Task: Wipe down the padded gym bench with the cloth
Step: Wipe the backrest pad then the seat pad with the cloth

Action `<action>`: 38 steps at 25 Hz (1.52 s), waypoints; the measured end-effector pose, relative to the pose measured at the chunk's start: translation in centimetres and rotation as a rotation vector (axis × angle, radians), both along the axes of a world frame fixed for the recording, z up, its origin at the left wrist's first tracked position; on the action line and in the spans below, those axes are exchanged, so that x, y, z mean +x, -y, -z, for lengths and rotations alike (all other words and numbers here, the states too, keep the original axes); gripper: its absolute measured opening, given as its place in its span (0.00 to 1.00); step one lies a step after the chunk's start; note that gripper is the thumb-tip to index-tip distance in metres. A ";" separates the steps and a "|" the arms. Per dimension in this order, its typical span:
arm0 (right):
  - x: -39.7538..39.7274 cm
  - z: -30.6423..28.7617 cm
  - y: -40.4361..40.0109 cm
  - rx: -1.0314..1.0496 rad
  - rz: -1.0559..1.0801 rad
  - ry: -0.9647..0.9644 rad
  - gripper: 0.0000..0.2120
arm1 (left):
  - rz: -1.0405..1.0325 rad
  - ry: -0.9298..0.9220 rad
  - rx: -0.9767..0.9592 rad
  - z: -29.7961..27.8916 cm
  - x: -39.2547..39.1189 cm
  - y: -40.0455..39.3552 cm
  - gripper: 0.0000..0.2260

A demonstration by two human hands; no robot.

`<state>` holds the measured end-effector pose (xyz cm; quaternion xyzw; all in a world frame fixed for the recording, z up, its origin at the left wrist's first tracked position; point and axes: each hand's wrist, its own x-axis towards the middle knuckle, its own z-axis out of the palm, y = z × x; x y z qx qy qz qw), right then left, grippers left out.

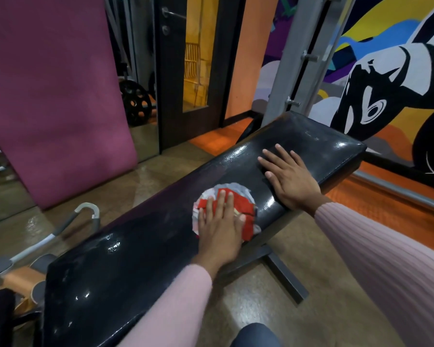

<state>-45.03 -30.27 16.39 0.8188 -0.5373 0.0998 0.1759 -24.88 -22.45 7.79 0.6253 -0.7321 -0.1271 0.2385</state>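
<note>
Pressing flat with straight fingers, the left hand (219, 221) holds the red, white and grey cloth (246, 209) against the middle of the black padded bench (140, 236). The right hand (292, 180) rests open, fingers spread, on the bench's far section. No legible writing shows on cloth or bench.

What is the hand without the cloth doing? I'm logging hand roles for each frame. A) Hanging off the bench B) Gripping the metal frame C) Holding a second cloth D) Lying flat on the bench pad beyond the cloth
D: the right hand lies flat, fingers straight, on the bench pad beyond the cloth, which the left hand presses down.
</note>
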 end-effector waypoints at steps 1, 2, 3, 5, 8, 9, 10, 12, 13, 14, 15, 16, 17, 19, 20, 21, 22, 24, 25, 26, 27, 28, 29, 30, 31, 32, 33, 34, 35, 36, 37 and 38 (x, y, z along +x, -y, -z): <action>0.0 0.0 0.0 -0.001 -0.003 -0.001 0.28 | -0.032 -0.036 0.077 -0.3 1.0 1.0 0.27; -0.1 0.0 0.1 -0.004 -0.007 0.001 0.27 | -0.062 -0.057 0.138 -0.4 2.0 1.7 0.27; -0.1 0.0 0.2 -0.006 -0.011 0.005 0.27 | -0.085 -0.063 0.164 -0.2 2.9 1.7 0.27; 0.0 0.1 0.3 -0.015 -0.018 0.010 0.27 | -0.105 0.007 0.103 0.8 3.4 0.3 0.27; 0.0 0.1 0.3 -0.013 -0.024 0.008 0.27 | 0.015 0.034 -0.066 0.9 1.0 -2.5 0.31; -0.1 0.0 0.3 -0.007 -0.025 0.008 0.27 | 0.072 0.046 -0.078 0.5 0.1 -2.3 0.29; -0.1 0.0 0.3 -0.001 -0.023 0.007 0.27 | 0.106 0.058 -0.082 -0.1 -0.5 -1.4 0.28; -0.2 -0.1 0.2 0.009 -0.017 0.003 0.27 | 0.091 0.048 -0.053 -0.7 -0.3 2.2 0.25; -0.2 -0.1 0.1 0.012 -0.018 0.007 0.27 | 0.053 0.029 -0.007 -0.9 0.8 4.3 0.25; -0.1 -0.1 0.1 0.012 -0.020 0.008 0.27 | -0.002 0.005 0.052 -0.8 2.2 6.0 0.25; -0.1 -0.1 0.1 0.011 -0.020 0.009 0.27 | -0.061 -0.019 0.108 -0.2 3.7 7.0 0.25; -0.1 -0.1 0.2 0.010 -0.021 0.011 0.27 | -0.114 -0.032 0.140 0.3 5.1 7.1 0.25; 0.0 -0.1 0.3 0.010 -0.027 0.011 0.26 | -0.151 -0.024 0.143 1.0 6.0 6.5 0.25; 0.1 0.0 0.5 0.007 -0.037 0.004 0.26 | -0.156 0.023 0.072 1.5 5.7 3.4 0.25; 0.1 0.0 0.6 0.004 -0.037 0.001 0.26 | -0.102 0.030 0.029 1.3 4.6 1.7 0.27; 0.0 0.0 0.6 0.001 -0.035 0.002 0.26 | -0.015 0.028 0.002 1.0 3.3 0.3 0.29; -0.1 0.0 0.5 -0.003 -0.031 0.002 0.26 | 0.064 0.044 -0.011 0.5 2.2 -0.3 0.31; -0.2 0.1 0.4 -0.008 -0.017 0.002 0.26 | 0.116 0.065 -0.039 -0.4 1.6 2.0 0.29; -0.2 0.1 0.4 -0.007 -0.014 0.003 0.26 | 0.109 0.061 -0.012 -0.7 2.4 4.3 0.26; -0.1 0.1 0.4 -0.005 -0.014 0.001 0.26 | 0.080 0.041 0.046 -0.9 3.6 6.5 0.25; -0.1 0.1 0.4 -0.004 -0.010 0.000 0.26 | 0.029 0.017 0.111 -0.7 4.9 8.2 0.25; -0.2 0.0 0.4 -0.004 -0.004 -0.002 0.26 | -0.029 -0.002 0.160 -0.5 6.2 8.9 0.25; -0.1 -0.1 0.4 -0.001 -0.004 -0.004 0.26 | -0.078 -0.009 0.176 0.0 7.0 8.9 0.25; 0.0 -0.1 0.4 0.002 -0.009 -0.008 0.26 | -0.110 -0.004 0.163 0.4 7.2 8.0 0.25; 0.1 0.0 0.4 0.004 -0.015 -0.015 0.26 | -0.121 0.017 0.136 0.6 6.8 6.4 0.25; 0.0 0.0 0.4 0.003 -0.020 -0.022 0.26 | -0.093 0.035 0.093 0.4 5.7 4.4 0.27; 0.0 0.1 0.4 -0.005 -0.022 -0.023 0.26 | -0.022 0.053 0.030 0.0 4.5 2.7 0.29; -0.1 0.1 0.4 -0.014 -0.026 -0.020 0.26 | 0.082 0.072 -0.004 -0.5 3.4 1.6 0.30; -0.1 0.1 0.4 -0.019 -0.030 -0.020 0.26 | 0.160 0.091 -0.017 -1.0 2.5 1.5 0.28; -0.2 0.2 0.3 -0.021 -0.027 -0.020 0.26 | 0.194 0.088 -0.015 -1.5 2.1 2.6 0.26; -0.3 0.2 0.2 -0.024 -0.018 -0.020 0.26 | 0.188 0.075 -0.007 -1.7 2.2 4.7 0.25; -0.3 0.3 0.2 -0.027 -0.016 -0.017 0.26 | 0.152 0.058 0.014 -1.7 2.9 6.8 0.24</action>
